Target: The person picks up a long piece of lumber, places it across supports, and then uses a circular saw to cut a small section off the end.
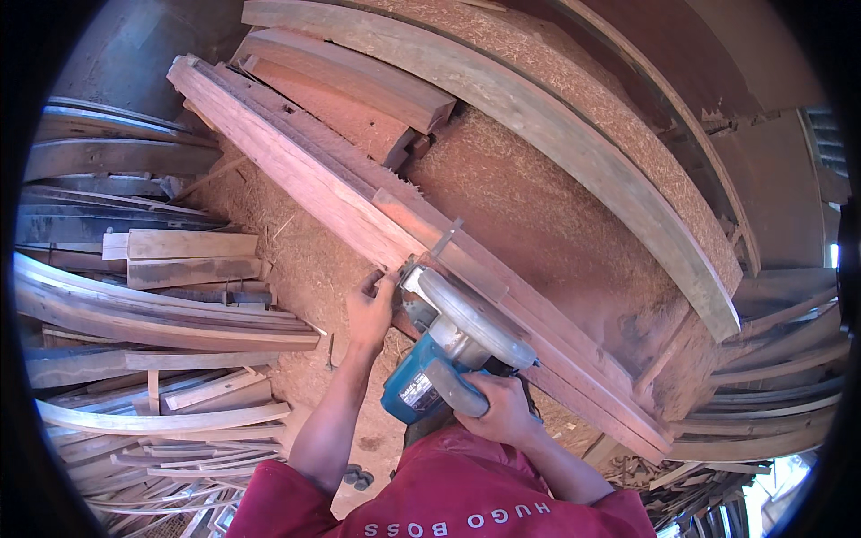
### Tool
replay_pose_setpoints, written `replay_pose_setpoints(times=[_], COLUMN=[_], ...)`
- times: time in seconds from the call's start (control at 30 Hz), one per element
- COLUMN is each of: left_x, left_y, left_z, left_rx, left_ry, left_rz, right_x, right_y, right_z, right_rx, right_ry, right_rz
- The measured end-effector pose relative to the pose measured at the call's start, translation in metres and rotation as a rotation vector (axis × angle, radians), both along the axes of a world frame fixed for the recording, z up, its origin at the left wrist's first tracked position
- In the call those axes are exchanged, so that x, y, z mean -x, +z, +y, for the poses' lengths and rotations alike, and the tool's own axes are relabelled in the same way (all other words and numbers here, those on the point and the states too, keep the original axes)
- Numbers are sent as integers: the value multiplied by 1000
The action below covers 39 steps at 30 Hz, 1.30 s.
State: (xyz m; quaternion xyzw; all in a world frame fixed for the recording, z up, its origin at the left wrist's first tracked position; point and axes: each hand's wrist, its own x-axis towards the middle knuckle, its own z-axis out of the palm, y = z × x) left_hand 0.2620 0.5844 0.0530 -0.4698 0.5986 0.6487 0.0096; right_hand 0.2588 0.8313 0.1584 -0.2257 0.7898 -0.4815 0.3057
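Observation:
A blue and silver circular saw rests on a long reddish plank that runs from upper left to lower right. My right hand is wrapped around the saw's rear handle. At the saw's front end, beside the plank's near edge, my left hand has its fingers curled together; what they pinch is hidden. A thin metal bar sticks out from the saw's front across the wood. The blade itself is covered by the silver guard.
Short thick beams lie beyond the plank. A long curved board arcs behind them. Stacked boards crowd the left side, with more planks at the right. Sawdust covers the ground.

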Motion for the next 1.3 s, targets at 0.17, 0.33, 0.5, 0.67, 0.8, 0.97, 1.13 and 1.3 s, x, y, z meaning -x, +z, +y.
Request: replay_pose_setpoints(times=[0.17,0.33,0.5,0.67,0.8,0.97,1.13,1.3], left_x=[5,9,10,11,14,15,13,22], left_y=[3,3,2,0,5,3,-6,4], left_z=[-6,-12,-24,-32,-36,-44,-56,-61], left_rx=[-30,-2,-43,4,-13,-48,-20,-7], left_ry=[7,36,-7,-14,-11,2,-10,-12], left_rz=[-18,41,33,0,6,23,8,-3], right_x=[3,8,10,10,10,10,14,19], right_y=[-2,1,2,-1,-2,-5,-4,-1], right_z=[-7,-17,-24,-32,-36,-41,-51,-60], right_rx=[7,-1,-16,-25,-31,-24,-27,-25], right_ry=[14,9,9,22,28,19,28,27], right_rz=[-20,-2,-29,37,18,55,38,13])
